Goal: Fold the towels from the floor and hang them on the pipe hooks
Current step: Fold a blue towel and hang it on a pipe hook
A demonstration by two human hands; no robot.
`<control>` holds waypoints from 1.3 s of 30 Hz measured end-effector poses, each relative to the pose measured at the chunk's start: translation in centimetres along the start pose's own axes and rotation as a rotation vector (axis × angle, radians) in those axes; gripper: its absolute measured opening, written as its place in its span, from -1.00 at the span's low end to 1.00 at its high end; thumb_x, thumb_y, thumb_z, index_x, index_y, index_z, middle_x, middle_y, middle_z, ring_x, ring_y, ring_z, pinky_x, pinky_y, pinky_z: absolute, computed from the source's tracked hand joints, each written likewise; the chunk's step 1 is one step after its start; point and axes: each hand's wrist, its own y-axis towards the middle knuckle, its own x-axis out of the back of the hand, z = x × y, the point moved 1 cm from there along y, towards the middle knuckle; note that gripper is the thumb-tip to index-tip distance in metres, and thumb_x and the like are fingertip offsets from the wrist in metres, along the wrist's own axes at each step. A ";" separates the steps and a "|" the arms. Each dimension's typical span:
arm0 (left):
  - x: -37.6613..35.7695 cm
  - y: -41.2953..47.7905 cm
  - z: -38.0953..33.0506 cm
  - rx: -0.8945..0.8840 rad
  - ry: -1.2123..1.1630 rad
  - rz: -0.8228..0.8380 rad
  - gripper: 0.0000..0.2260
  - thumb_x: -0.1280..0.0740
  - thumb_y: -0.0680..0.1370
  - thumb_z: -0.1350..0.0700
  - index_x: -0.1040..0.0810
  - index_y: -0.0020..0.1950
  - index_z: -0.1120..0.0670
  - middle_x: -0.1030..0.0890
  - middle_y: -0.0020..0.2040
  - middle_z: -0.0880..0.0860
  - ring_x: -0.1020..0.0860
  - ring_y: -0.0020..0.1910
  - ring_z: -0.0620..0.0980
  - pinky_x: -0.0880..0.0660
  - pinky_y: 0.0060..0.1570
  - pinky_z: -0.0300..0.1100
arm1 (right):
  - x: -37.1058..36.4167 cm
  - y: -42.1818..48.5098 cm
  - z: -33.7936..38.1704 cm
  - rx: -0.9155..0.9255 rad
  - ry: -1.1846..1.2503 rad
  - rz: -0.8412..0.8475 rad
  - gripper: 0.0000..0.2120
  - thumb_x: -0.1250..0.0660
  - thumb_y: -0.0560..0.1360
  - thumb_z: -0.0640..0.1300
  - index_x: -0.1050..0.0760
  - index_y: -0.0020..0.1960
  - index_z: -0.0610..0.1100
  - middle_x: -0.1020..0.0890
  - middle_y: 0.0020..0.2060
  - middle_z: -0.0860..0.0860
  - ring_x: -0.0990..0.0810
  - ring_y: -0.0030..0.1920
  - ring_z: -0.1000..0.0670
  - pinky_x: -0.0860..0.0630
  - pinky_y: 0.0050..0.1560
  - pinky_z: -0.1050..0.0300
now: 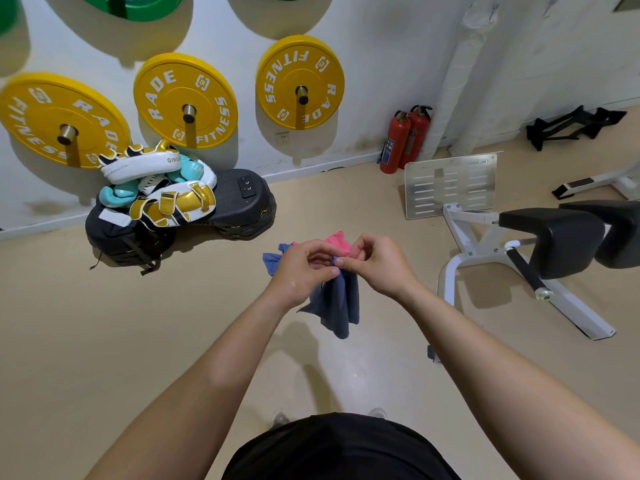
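Bright, even indoor light; soft shadows on floor point(104, 323); wide-angle bending at edges.

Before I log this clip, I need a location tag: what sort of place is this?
Most likely a gym: yellow weight plates hang on wall pegs, boxing pads are piled by the wall, and a padded bench stands on the right.
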 end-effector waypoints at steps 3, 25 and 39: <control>0.1 0.1 -0.5 -0.001 0.033 -0.005 -0.76 -0.41 0.46 0.43 -0.65 -0.01 0.12 -0.69 -0.17 0.01 -0.65 -0.15 -0.17 -0.54 -0.05 -0.33 | 0.0 -0.3 0.4 -0.018 0.038 0.009 -0.73 -0.57 0.32 0.12 -0.55 -0.23 -0.01 -0.52 -0.49 0.17 -0.47 -0.41 0.12 -0.37 -0.32 0.15; 4.4 -0.3 -2.5 -0.110 0.281 -0.155 -0.82 -0.41 0.48 0.34 -0.68 -0.13 0.06 -0.69 -0.16 -0.07 -0.61 -0.14 -0.17 -0.43 -0.18 -0.42 | -1.1 0.6 2.4 0.206 -0.425 0.350 -0.83 -0.30 0.32 -0.11 -0.30 -0.26 0.04 -0.50 -0.37 0.06 -0.43 -0.33 -0.03 -0.47 -0.28 -0.06; 10.9 2.8 -4.5 -0.121 0.168 -0.508 -0.83 -0.38 0.54 0.30 -0.65 -0.07 0.03 -0.64 -0.14 -0.05 -0.57 -0.16 -0.17 -0.48 -0.26 -0.44 | 1.8 1.7 -2.1 0.009 -0.506 0.314 -0.84 -0.34 0.35 -0.28 -0.45 -0.09 -0.17 -0.61 -0.14 -0.09 -0.51 -0.16 -0.14 -0.37 -0.27 0.09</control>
